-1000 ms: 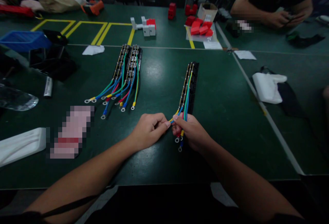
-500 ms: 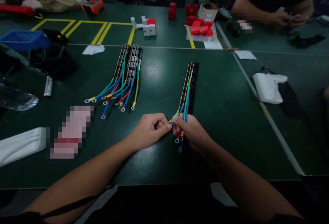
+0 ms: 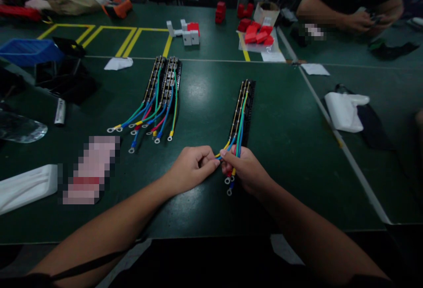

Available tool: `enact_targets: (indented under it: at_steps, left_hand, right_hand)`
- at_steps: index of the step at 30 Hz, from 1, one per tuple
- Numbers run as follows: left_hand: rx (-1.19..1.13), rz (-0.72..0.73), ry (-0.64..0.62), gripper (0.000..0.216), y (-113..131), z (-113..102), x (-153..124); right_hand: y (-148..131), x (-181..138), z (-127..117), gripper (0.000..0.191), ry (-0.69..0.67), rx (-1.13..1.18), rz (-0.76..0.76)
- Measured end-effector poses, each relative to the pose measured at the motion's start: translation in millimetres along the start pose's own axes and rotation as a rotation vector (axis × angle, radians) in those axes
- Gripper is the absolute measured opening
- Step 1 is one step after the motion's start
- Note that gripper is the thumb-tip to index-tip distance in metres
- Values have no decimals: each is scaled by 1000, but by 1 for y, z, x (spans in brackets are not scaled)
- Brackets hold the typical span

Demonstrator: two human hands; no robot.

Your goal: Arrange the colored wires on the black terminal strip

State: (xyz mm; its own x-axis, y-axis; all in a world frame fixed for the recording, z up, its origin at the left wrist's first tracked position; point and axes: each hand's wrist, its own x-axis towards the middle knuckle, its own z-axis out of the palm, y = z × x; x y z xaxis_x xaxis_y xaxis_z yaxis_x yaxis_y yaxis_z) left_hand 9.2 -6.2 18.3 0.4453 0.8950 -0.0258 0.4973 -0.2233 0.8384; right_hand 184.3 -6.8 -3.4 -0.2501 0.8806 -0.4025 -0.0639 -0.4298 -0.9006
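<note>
A long black terminal strip point(image 3: 245, 105) lies on the green table point(image 3: 291, 147), pointing away from me, with coloured wires point(image 3: 238, 136) running down it to ring lugs point(image 3: 228, 186) near me. My right hand point(image 3: 246, 169) is closed round the bundle of those wires just above the lugs. My left hand point(image 3: 191, 167) pinches a single yellow wire at the bundle's left side, fingertips touching those of my right hand.
Two more wired strips point(image 3: 163, 90) lie to the left, lugs fanned out. A white foam piece point(image 3: 28, 186), a blue bin point(image 3: 28, 52), red blocks point(image 3: 257, 35) and a white bag point(image 3: 345, 109) sit around. Another person's hands point(image 3: 363, 21) work at the far right.
Both hands stay at the wire bundle; the fingers have shifted only slightly and the view has drifted a little. The strip has not moved.
</note>
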Motion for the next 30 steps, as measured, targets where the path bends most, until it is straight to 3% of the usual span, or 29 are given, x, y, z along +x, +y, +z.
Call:
enact_targets:
  at_steps: [10,30]
  left_hand:
    - [162,186,91,24,-1,5,-1]
    - [208,231,105,23,-3,6,-1]
  right_hand:
    - [-2,-1,1,32,7,14,8]
    - [-2,-1,2,32,6,38,30]
